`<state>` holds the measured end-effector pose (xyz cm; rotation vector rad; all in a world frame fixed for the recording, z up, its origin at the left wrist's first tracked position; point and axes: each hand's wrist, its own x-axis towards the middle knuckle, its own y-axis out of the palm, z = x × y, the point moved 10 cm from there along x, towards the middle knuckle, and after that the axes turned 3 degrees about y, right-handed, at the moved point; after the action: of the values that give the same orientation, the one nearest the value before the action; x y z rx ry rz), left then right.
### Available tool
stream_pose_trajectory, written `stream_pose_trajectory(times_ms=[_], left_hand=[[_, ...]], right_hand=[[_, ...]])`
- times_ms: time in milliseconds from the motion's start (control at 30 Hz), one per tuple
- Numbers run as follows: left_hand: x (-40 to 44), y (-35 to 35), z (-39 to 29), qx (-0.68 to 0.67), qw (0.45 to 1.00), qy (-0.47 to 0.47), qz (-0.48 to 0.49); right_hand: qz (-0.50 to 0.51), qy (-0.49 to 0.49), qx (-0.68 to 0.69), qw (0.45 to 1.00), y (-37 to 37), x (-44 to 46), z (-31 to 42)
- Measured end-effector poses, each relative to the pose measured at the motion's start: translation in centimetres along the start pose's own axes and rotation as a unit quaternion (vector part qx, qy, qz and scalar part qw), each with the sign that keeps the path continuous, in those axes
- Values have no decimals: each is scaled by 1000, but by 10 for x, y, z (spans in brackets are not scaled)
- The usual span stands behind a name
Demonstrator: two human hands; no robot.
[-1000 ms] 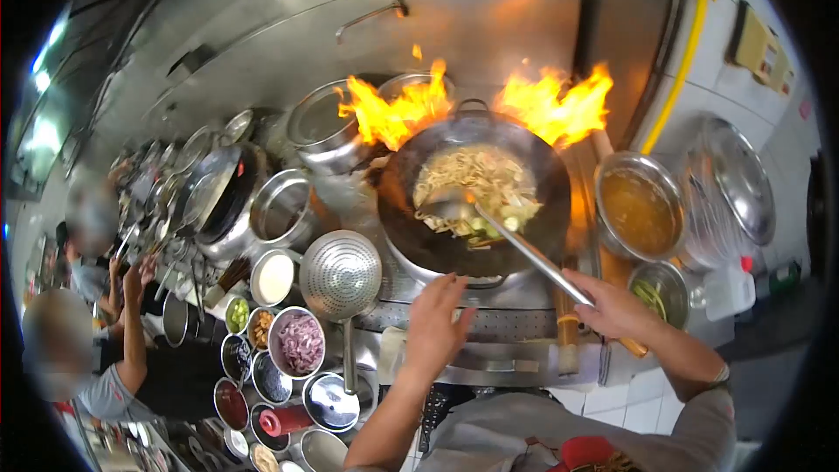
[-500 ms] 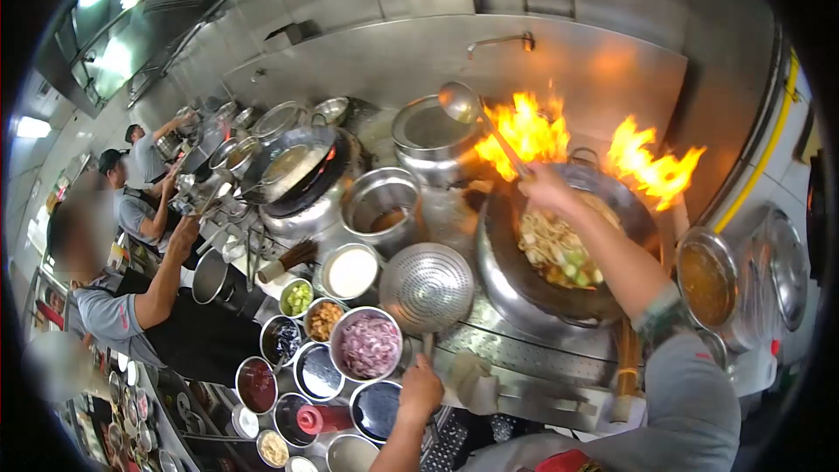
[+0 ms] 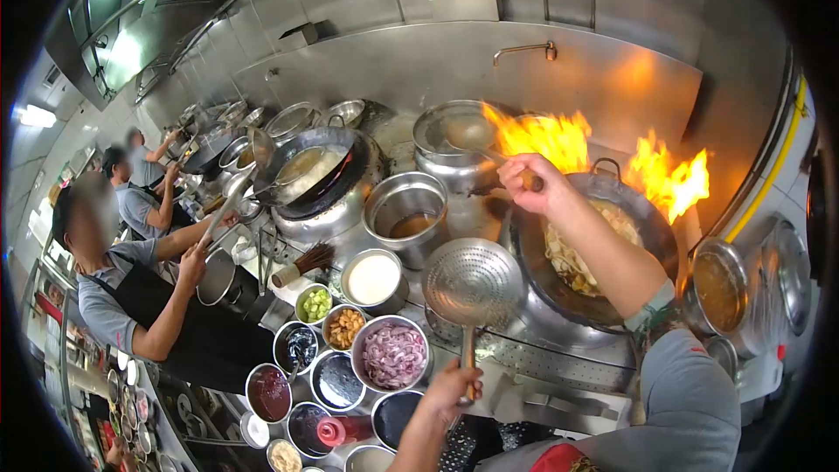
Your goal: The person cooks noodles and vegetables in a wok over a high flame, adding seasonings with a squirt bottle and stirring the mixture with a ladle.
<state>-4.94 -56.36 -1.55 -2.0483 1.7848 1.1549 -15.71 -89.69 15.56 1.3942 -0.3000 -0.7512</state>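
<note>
My left hand (image 3: 453, 387) is closed around the wooden handle of a round perforated skimmer (image 3: 472, 281), which sits above the counter between the ingredient bowls and the wok. In my right hand (image 3: 535, 185) is a ladle (image 3: 468, 133) with a wooden handle end. Its bowl, slightly blurred, is over the covered-looking steel pot at the back. A large wok (image 3: 647, 275) stands on the burner below my right forearm. Pale wide noodles (image 3: 577, 253) lie in it, partly hidden by that forearm. Tall flames (image 3: 673, 177) rise along its far rim.
Bowls of sliced purple onion (image 3: 392, 356), green pieces and sauces crowd the front left. A steel pot of liquid (image 3: 405, 210) stands mid-counter, near a bamboo brush (image 3: 306, 264). A co-worker (image 3: 131, 288) tends another wok at left. A sauce pot (image 3: 718, 287) is at right.
The skimmer has shifted right and up, toward the wok. My right hand has moved slightly left, bringing the ladle down over the back pot. The view has shifted somewhat.
</note>
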Motion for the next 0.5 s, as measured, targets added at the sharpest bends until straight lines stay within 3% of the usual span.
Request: stream_pose_trajectory(times_ms=[133, 300, 500], left_hand=[[25, 1, -12, -57, 998, 15, 23], [22, 11, -10, -75, 994, -69, 50], [12, 1, -11, -100, 988, -106, 53]], right_hand=[[-25, 56, -57, 997, 0, -76, -41], [-119, 67, -244, 960, -17, -156, -68], [-145, 100, -368, 913, -50, -208, -82]])
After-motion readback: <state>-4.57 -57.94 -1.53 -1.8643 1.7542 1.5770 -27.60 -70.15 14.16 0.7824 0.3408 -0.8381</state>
